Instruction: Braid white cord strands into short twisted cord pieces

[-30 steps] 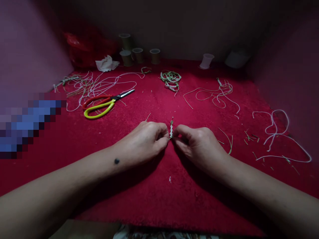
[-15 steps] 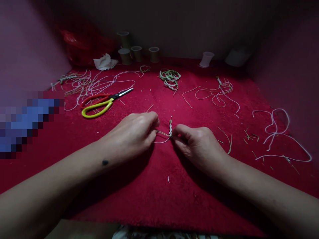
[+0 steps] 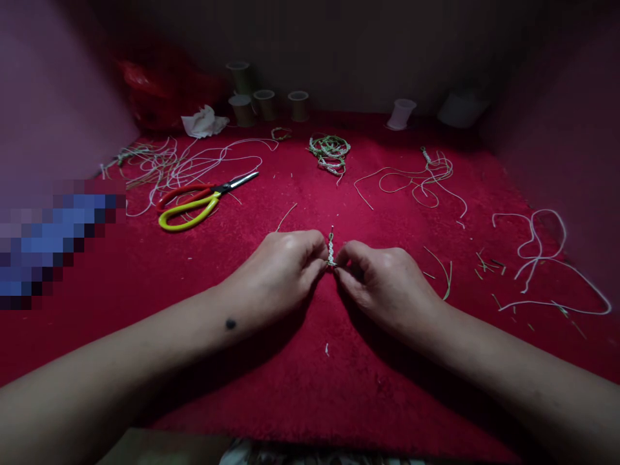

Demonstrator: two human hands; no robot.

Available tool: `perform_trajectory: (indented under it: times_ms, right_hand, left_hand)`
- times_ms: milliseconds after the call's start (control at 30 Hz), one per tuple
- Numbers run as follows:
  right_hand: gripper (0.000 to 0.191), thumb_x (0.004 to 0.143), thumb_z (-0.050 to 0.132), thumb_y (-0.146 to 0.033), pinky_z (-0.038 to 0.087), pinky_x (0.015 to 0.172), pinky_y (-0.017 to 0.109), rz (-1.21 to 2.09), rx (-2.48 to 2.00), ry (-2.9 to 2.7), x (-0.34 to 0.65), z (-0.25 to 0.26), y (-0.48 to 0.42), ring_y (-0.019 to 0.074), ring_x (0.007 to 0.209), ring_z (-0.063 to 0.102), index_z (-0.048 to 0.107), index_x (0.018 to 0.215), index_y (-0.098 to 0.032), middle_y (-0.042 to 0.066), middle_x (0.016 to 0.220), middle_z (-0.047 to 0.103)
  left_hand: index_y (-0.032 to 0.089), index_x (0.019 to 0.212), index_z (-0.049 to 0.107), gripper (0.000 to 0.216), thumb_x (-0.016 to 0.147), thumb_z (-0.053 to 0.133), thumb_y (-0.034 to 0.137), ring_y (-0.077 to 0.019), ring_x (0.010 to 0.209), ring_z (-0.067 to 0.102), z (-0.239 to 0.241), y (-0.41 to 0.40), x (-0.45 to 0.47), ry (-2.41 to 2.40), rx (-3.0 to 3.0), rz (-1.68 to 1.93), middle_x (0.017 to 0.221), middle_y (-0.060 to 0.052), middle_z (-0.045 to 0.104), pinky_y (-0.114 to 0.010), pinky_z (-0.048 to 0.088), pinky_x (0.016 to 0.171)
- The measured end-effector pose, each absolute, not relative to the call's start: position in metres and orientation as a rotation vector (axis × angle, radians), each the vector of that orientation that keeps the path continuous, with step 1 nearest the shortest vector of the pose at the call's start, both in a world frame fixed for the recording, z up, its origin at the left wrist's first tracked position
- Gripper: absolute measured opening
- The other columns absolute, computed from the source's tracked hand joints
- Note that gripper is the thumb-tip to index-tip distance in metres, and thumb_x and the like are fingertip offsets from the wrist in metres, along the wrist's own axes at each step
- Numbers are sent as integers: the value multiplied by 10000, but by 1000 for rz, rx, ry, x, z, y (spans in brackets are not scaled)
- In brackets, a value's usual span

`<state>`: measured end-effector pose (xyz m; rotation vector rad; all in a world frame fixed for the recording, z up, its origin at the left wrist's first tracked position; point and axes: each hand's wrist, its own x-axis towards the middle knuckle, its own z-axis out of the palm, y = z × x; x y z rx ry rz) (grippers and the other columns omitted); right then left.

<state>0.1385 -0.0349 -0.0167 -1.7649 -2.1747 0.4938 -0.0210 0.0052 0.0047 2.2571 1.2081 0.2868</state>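
Note:
A short knotted cord braid (image 3: 330, 248), white and green, stands upright between my two hands on the red cloth (image 3: 310, 374). My left hand (image 3: 281, 271) is closed, its fingertips pinching the cords at the braid's lower end from the left. From the right, my right hand (image 3: 382, 281) pinches the same spot with closed fingers. The fingertips of both hands nearly touch. The loose cord ends are hidden under my fingers.
Scissors (image 3: 201, 200) with red and yellow handles lie to the left among tangled white cords (image 3: 174, 165). A green-white cord bundle (image 3: 330, 152) lies at the back centre, more loose cords (image 3: 421, 181) to the right. Small spools (image 3: 264, 103), crumpled tissue (image 3: 203, 123) and a white cup (image 3: 402, 114) line the far edge.
My left hand had pulled leftward, drawing cord strands out from the braid. It has now come back to the braid, and the strands no longer show.

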Motion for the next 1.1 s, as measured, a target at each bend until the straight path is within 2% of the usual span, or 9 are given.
perform_trajectory:
  times_ms: [133, 333, 700, 1100]
  right_hand:
    - [148, 812, 482, -259, 314, 517, 247, 485, -1784, -2178, 138, -15, -35, 125, 511, 495, 604, 831, -179, 29, 611, 606]
    - [120, 807, 483, -245, 317, 510, 234, 552, -1764, -2133, 139, -14, -36, 103, 486, 450, 582, 782, -183, 5, 570, 554]
    - [118, 810, 504, -238, 287, 496, 220, 591, -1682, -2073, 141, -16, -36, 85, 475, 408, 527, 705, -188, -26, 539, 486]
    - [147, 797, 519, -223, 268, 486, 219, 602, -1658, -2052, 140, -15, -37, 78, 463, 381, 496, 658, -184, -35, 517, 452]
  left_hand:
    - [176, 751, 528, 110, 830, 465, 221, -78, 391, 485, 7, 4, -21, 1228, 1916, 231, 410, 62, 486, -180, 354, 420]
    - [189, 826, 461, 59, 846, 435, 237, -78, 269, 411, 11, 3, -19, 1176, 1502, 152, 435, 42, 569, -178, 288, 281]
    - [172, 812, 429, 119, 876, 407, 270, -111, 270, 475, 10, 3, -19, 1045, 1233, 198, 425, 11, 577, -180, 349, 272]
    - [170, 780, 427, 71, 849, 438, 184, -133, 290, 524, 7, -1, -16, 1024, 1157, 276, 447, -9, 609, -179, 383, 281]
